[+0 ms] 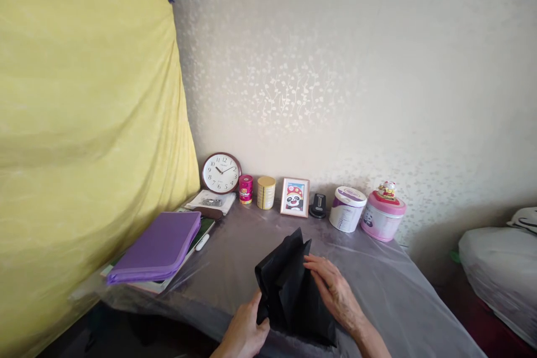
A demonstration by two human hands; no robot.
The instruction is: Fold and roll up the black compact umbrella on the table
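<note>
A black bag [293,291] of thin, creased material, its folds spread apart at the top, stands tilted over the table's near edge. My left hand [247,327] grips its lower left side, the thumb in front and the other fingers hidden behind it. On the opposite side, my right hand [335,293] holds the upper right flap, fingers bent over its edge. What lies inside the folds is too dark to make out.
A purple zip folder [157,246] lies on papers at the left. Along the wall stand a round clock [221,173], a pink tin [245,189], a yellow tin [266,193], a panda picture frame [295,197], a black stapler-like object [319,206], a white tub [348,210] and a pink tub [382,218].
</note>
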